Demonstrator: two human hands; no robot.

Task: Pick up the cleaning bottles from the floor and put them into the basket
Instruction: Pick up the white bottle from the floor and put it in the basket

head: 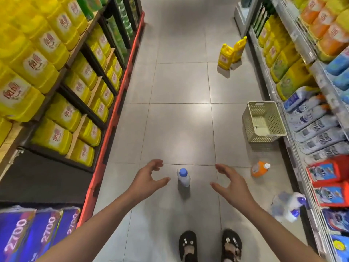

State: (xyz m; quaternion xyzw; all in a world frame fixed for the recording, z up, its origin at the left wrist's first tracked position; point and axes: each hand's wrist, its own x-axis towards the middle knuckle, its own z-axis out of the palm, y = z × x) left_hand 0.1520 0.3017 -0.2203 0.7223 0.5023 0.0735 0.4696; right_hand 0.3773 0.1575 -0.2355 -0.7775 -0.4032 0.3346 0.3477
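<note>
Both hands empty, spread: left hand (pixel 149 178), right hand (pixel 229 183) flank upright bottle (pixel 183 177); I'd grip body w/ one, then basket (pixel 264 138); blurry pair (pixel 289 207) prob. bottles too.

The grey tiled floor (pixel 179 82) of the aisle carries a white bottle with a blue cap (pixel 183 177), upright in the middle. To the right stand an orange bottle (pixel 259 169) and 2 clear bottles with blue caps (pixel 289 208), close to the shelf base. A cream perforated basket (pixel 263 121) sits further along, and 2 yellow jugs (pixel 231 52) stand beyond it.
</note>
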